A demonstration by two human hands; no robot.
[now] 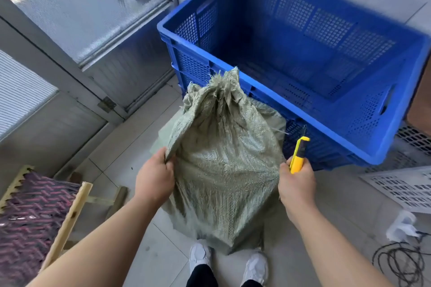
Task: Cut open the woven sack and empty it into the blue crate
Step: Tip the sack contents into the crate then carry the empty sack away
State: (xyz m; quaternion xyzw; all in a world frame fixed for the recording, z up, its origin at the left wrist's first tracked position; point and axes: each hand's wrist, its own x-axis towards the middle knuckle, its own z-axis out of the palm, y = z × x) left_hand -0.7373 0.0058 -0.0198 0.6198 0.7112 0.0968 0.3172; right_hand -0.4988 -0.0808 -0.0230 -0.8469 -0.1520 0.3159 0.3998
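Head view. Pinches a fold of the woven sack (pixel 221 158) with the left hand (pixel 155 177), fingers curled into the cloth. Grips a yellow utility knife (pixel 299 154) in the right hand (pixel 296 182), tip up, beside the sack. Steadies the sack upright between both grips, with the blue crate (pixel 326 30) just beyond.

Green woven sack (pixel 224 165) upright, top bunched and frayed — just before blue crate (pixel 363 147), perforated walls.
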